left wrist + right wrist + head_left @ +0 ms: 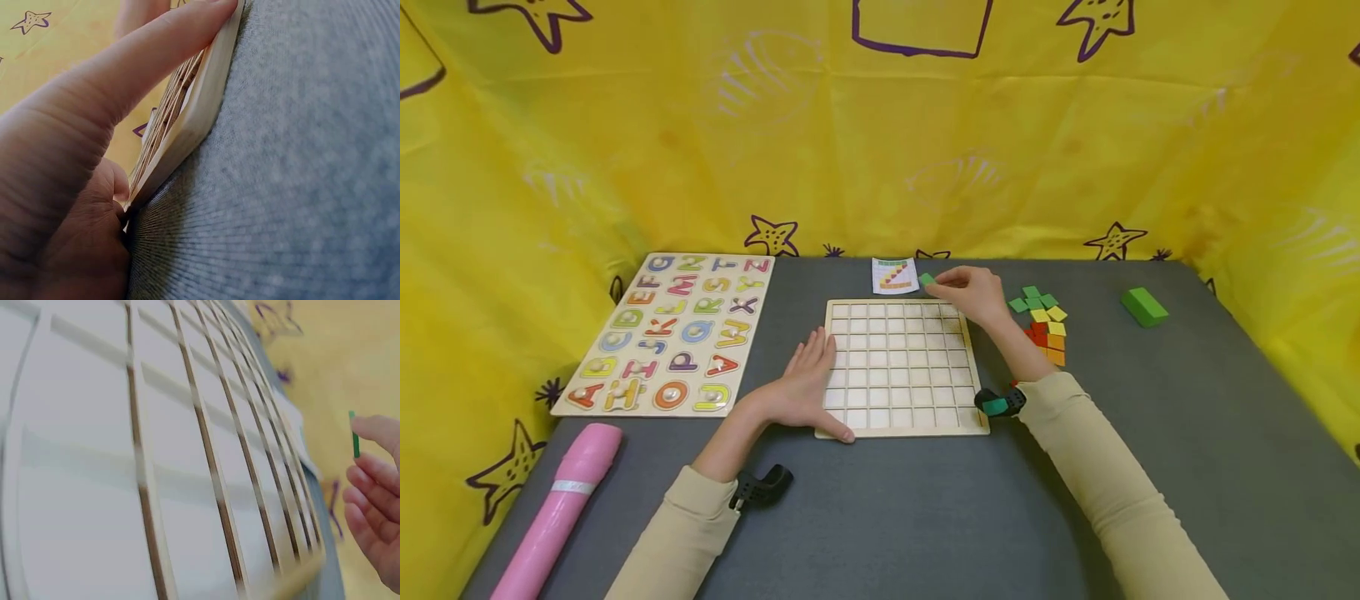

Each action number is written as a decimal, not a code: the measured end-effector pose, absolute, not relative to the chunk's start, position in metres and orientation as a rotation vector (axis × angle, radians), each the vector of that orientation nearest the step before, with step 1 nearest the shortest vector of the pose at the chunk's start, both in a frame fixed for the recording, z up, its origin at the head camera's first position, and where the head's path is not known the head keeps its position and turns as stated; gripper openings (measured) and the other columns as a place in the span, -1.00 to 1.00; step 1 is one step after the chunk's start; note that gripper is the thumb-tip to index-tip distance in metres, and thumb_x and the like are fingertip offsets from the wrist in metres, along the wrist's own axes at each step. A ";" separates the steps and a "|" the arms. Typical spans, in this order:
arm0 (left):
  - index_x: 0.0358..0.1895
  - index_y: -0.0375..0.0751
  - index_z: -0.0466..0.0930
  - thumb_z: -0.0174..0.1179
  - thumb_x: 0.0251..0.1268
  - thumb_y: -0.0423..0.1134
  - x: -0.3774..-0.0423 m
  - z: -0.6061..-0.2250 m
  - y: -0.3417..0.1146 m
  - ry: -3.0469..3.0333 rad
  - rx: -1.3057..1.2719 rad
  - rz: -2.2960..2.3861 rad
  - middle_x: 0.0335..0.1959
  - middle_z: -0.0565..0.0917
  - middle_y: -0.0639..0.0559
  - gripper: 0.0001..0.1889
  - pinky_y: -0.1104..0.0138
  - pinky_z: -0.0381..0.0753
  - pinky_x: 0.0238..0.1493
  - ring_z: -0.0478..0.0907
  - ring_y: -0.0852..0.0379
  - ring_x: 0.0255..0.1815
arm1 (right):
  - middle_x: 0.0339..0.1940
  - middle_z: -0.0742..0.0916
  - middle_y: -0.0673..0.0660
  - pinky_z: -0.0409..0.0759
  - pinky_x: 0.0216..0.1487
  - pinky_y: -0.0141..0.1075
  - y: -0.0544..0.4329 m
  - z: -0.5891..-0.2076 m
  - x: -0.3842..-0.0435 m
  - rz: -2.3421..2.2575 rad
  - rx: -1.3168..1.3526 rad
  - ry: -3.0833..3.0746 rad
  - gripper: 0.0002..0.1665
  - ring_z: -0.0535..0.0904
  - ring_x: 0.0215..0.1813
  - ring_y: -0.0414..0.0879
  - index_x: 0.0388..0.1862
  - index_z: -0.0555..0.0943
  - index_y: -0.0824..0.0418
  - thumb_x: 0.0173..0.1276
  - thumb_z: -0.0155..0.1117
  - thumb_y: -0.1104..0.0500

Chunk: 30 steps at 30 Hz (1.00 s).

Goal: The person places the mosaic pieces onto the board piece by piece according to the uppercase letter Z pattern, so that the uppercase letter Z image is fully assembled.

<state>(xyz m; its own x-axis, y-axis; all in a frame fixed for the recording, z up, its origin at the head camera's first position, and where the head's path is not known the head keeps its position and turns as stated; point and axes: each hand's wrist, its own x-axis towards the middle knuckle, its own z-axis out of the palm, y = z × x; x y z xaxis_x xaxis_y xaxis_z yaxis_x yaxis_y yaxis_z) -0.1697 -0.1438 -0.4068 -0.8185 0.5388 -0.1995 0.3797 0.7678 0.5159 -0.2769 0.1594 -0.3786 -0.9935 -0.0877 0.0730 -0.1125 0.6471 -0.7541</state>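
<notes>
1. The left hand (801, 387) lies with fingers extended and thumb spread wide, grasping nothing; its fingers touch the left edge of a square, pale wooden grid board (910, 432), and its thumb rests across the near left corner.
2. The right hand (973, 292) pinches a thin, green square tile (927, 280) between thumb and forefinger, the other fingers loosely bent. The tile is near the board's far edge, just right of a white printed card (895, 276) with a coloured pattern; the right wrist view shows it edge-on, apart from the board.
3. The board lies flat on the dark grey worktop (880, 517), its visible cells pale.
4. Right of the board lie loose green tiles (1032, 292), yellow tiles (1057, 314), red tiles (1039, 329) and orange tiles (1056, 357), the red ones partly hidden by the forearm.
5. A green rectangular block (1142, 307) sits farther right.
6. To the left are a wooden alphabet puzzle board (640, 413) and, nearer, a pink cylindrical roll (553, 517) with a silvery band.
</notes>
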 end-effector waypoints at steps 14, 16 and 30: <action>0.51 -0.43 -0.46 0.50 -0.32 0.37 -0.169 -0.402 -0.141 2.616 0.657 0.650 0.52 -0.50 -0.33 0.57 -0.02 -0.44 0.46 -0.59 -0.14 0.53 | -0.19 0.75 0.08 0.54 -0.05 -0.21 0.069 -0.395 -0.281 1.019 0.666 -2.949 -0.68 0.61 -0.13 -0.05 -0.06 0.73 0.19 0.28 0.41 0.05; 0.51 -0.42 -0.47 0.50 -0.32 0.36 -0.168 -0.402 -0.140 2.615 0.650 0.644 0.53 -0.51 -0.32 0.57 -0.02 -0.44 0.46 -0.59 -0.14 0.53 | -0.19 0.75 0.09 0.54 -0.05 -0.20 0.067 -0.395 -0.280 1.009 0.679 -2.941 -0.69 0.61 -0.13 -0.05 -0.06 0.74 0.20 0.29 0.40 0.08; 0.51 -0.42 -0.48 0.51 -0.32 0.35 -0.169 -0.403 -0.139 2.616 0.649 0.638 0.52 -0.52 -0.31 0.57 0.00 -0.45 0.46 -0.60 -0.12 0.53 | -0.12 0.74 0.16 0.45 -0.16 -0.17 0.072 -0.402 -0.278 1.059 0.792 -2.846 -0.71 0.53 -0.22 0.00 0.04 0.72 0.21 0.44 0.16 0.23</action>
